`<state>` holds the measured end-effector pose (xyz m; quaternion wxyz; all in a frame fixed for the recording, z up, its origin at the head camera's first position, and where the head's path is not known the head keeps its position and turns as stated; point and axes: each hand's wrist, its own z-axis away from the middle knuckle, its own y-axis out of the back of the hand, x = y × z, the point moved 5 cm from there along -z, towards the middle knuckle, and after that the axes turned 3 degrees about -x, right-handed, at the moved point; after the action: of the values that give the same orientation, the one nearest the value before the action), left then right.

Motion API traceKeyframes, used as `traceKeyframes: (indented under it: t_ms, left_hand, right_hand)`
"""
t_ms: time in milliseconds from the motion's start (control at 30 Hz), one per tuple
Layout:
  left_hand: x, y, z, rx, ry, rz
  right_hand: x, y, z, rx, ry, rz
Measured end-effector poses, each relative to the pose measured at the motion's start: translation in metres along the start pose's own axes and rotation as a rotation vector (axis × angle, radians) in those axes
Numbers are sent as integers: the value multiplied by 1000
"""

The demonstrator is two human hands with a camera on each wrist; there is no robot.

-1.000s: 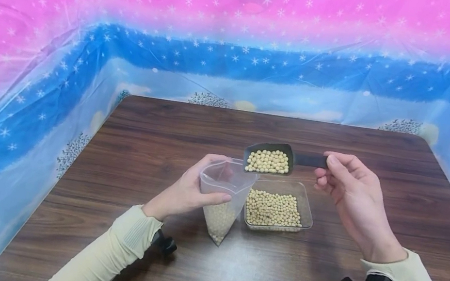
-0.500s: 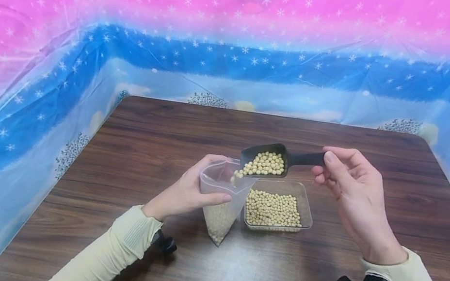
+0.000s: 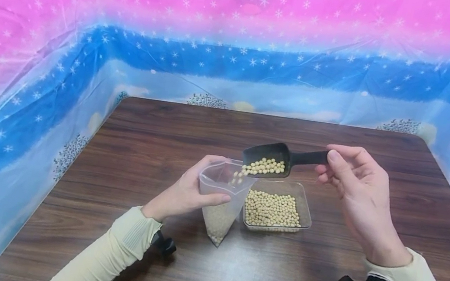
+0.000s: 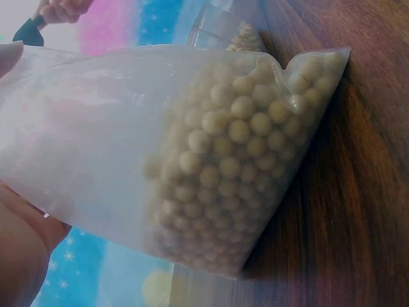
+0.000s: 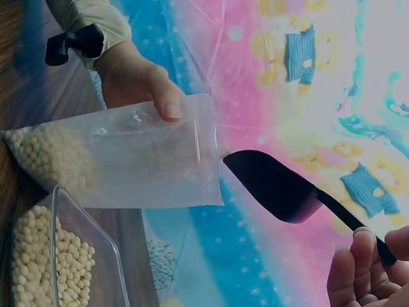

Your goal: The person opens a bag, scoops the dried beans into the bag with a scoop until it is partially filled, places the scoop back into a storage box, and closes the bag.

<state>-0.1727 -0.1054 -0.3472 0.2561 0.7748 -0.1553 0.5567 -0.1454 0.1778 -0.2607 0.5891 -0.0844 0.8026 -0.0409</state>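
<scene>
My left hand (image 3: pixel 186 188) grips a clear plastic zip bag (image 3: pixel 219 203) near its mouth, thumb across the front. The bag stands upright with its mouth open, and soybeans (image 4: pixel 223 153) fill its lower part. My right hand (image 3: pixel 358 191) pinches the end of the handle of a black scoop (image 3: pixel 262 156). The scoop tilts down to the left, its lip over the bag's mouth, and beans slide off it into the bag. In the right wrist view the scoop (image 5: pixel 275 185) shows its dark underside at the bag's opening.
Just right of the bag, a clear plastic container (image 3: pixel 306 212) holds more soybeans, under the scoop. Everything is on a dark wood-grain table (image 3: pixel 166 121). A printed pink and blue cloth (image 3: pixel 237 64) hangs behind and along the sides.
The scoop has gone from level to tilted leftward, and beans have begun dropping into the bag, leaving fewer on the scoop. My left hand and the bag have stayed in place.
</scene>
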Motion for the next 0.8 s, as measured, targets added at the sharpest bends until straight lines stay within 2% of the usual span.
traceKeyframes:
  t_ms: [133,233,300,367,467,533,567,633,733,800]
  left_hand:
    - [-1,0,0,0,-12,-27]
    - [-1,1,-1,2,-16,-39]
    - [-1,0,0,5,-12,-34]
    - [-1,0,0,11,-3,-19]
    - [-2,1,2,22,6,-6]
    - [-1,1,2,26,9,-2]
    - [-1,1,3,29,9,-7]
    - [-1,2,3,35,10,-12]
    - [-1,3,3,36,11,-18]
    - [-1,3,2,34,10,-24]
  right_hand:
    - [-7,-3,2,25,65,138]
    - [-13,-8,7,27,160,250]
    - [-20,-14,11,25,271,344]
    - [-31,-18,17,33,416,442]
    - [-49,-21,24,114,645,642]
    - [-54,-20,25,135,744,777]
    - [-52,-20,25,124,772,852]
    - [-43,-21,24,38,804,974]
    - [-19,-21,25,-113,798,1107]
    - [-4,-21,27,-165,779,1154]
